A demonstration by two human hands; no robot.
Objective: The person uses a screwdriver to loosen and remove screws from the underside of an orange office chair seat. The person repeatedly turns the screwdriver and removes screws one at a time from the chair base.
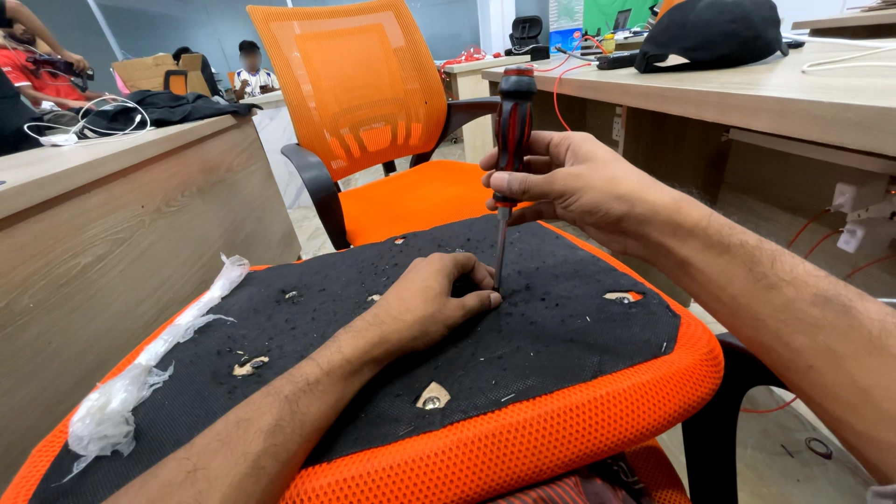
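Screwdriver (509, 159) with red and black handle stands upright at the centre of the frame, gripped by the right hand (569, 182), its tip on the black underside of the orange chair seat (560, 317). Left hand (439, 303) is curled narrow beside the tip, touching the fabric. If the tip slips from the screw, I think it can hit these fingers (481, 299).

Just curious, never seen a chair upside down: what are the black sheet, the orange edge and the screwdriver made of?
Sheet: thin matte fabric, probably, torn at holes. Edge: woven mesh, its weave visible. Screwdriver: glossy red-black handle, likely plastic or rubber; slim grey shaft, likely metal.
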